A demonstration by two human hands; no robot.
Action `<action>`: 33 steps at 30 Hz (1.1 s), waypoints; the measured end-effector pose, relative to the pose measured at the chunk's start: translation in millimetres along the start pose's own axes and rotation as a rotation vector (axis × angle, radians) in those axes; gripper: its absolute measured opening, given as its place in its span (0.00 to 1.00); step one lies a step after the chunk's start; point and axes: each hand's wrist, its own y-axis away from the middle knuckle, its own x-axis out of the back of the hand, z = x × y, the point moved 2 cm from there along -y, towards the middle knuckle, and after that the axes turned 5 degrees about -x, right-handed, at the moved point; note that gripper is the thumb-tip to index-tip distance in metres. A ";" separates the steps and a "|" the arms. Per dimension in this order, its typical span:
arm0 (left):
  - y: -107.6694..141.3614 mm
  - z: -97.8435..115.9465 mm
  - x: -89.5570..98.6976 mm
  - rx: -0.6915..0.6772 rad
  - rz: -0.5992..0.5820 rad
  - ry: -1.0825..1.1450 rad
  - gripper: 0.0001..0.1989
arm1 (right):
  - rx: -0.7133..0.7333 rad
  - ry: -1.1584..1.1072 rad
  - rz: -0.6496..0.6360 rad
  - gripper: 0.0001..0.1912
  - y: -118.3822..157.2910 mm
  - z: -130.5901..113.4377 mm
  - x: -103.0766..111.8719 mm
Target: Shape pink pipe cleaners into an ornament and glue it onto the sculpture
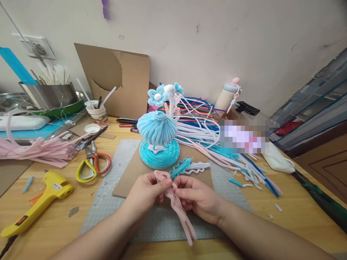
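Observation:
Pink pipe cleaners (177, 206), bent into a loop at the top, hang between my two hands with their loose ends pointing down. My left hand (151, 189) pinches them near the loop. Thumb and fingers of my right hand (196, 195) close on the same bundle just to the right. Behind my hands stands a blue fuzzy lamp-like figure (157, 128) on a round turquoise base (159, 154), with a blue flower (157, 96) at its top. Turquoise wavy pieces (182, 167) and white wavy pieces (199, 167) lie beyond my right hand.
A cardboard sheet (127, 180) lies on a grey cutting mat (100, 213). At left are a yellow glue gun (40, 202), pliers (93, 164) and pink pipe cleaners (40, 148). White pipe cleaners (197, 130) spread behind at right, near a bottle (226, 97).

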 end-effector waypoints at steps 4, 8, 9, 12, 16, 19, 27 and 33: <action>0.8 1.5 -1.9 0.008 -0.064 0.071 0.15 | 0.051 0.010 0.007 0.13 -0.5 2.4 -0.5; 1.0 3.4 -2.8 -0.003 -0.085 0.073 0.15 | 0.044 0.015 0.018 0.12 -0.7 2.9 -0.6; 1.2 3.7 -3.0 -0.008 -0.091 0.070 0.15 | 0.046 0.018 0.021 0.13 -0.6 2.7 -0.6; 1.7 3.8 -3.8 -0.010 -0.098 0.073 0.15 | 0.049 0.016 0.019 0.13 -0.1 2.5 -0.5; 2.2 3.2 -4.5 -0.017 -0.121 0.075 0.15 | 0.054 0.016 0.013 0.13 -0.2 3.0 -0.8; 1.6 2.4 -3.6 -0.011 -0.114 0.078 0.15 | 0.041 0.020 0.020 0.13 -0.5 2.7 -1.1; 0.1 0.5 -2.3 0.014 -0.062 0.030 0.16 | 0.035 0.041 0.095 0.13 -1.6 1.1 1.0; -0.7 0.4 1.0 0.027 0.021 0.080 0.16 | 0.056 -0.051 0.029 0.16 -4.5 0.7 0.3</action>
